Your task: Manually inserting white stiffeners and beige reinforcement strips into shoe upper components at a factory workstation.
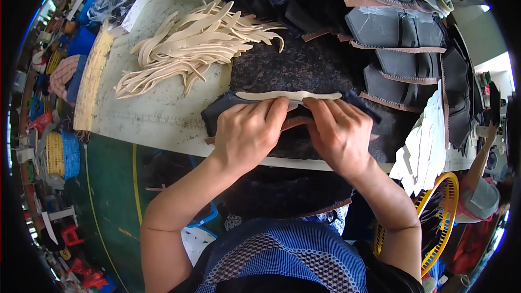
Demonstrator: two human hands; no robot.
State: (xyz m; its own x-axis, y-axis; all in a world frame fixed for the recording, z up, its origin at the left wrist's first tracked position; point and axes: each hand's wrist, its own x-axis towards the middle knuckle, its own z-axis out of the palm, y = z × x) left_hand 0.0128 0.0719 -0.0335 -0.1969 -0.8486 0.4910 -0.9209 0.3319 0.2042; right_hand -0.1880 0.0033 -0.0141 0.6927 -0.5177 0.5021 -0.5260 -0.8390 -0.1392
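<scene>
Both hands meet near the front edge of the work table. My left hand (247,130) and my right hand (342,130) are closed, thumbs and fingers pinching a dark grey panel (220,109) with a brown edge. Along the top of that panel, just beyond my fingertips, runs a cream-coloured, foam-like strip (287,95) with a wavy outline. My fingers hide the middle of the panel, so I cannot tell whether they also grip the strip. Beneath lies a dark speckled mat (293,70).
A heap of similar cream strips (201,38) lies at the far left of the table (168,111). Dark panels with stitched brown edges (404,30) are stacked at the far right, above white layered pieces (426,135). A yellow basket (449,206) stands lower right; another person (480,198) is beyond.
</scene>
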